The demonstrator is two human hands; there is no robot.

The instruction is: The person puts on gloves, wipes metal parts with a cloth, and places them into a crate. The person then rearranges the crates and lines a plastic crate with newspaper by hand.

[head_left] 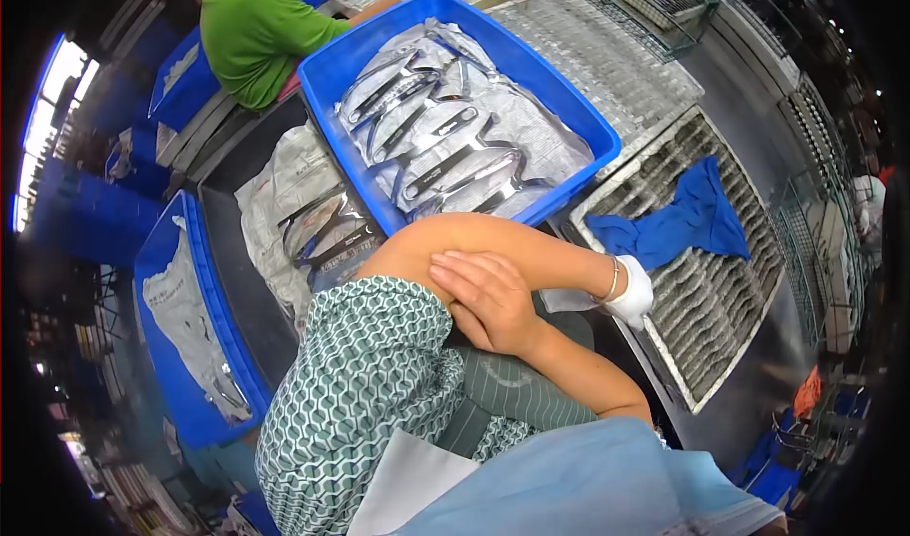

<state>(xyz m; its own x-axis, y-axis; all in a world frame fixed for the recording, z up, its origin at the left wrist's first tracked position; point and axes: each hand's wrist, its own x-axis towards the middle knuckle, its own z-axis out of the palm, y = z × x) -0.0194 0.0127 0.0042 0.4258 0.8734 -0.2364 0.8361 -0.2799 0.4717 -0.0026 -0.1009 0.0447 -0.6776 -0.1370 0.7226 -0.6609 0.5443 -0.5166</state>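
My right hand [488, 299] is bare and rests with its fingers lying flat on my left arm near the elbow. Across my front, my left arm stretches to the right. It ends in my left hand [630, 294], which wears a white glove by the edge of a ridged metal tray [701, 346]; its fingers are mostly hidden. A crumpled blue cloth [678, 218] lies on that tray, close to the glove. Beyond my arms stands a blue bin [318, 81] lined with grey sacking, holding several shiny metal tools [441, 171] that look like adjustable wrenches.
More metal tools [332, 223] lie on a grey sack [275, 190] left of the bin. Another blue bin [213, 318] stands farther left. A person in a green top [261, 38] works at the back. Rows of metal pieces [597, 57] cover the back right, beside wire baskets [654, 34].
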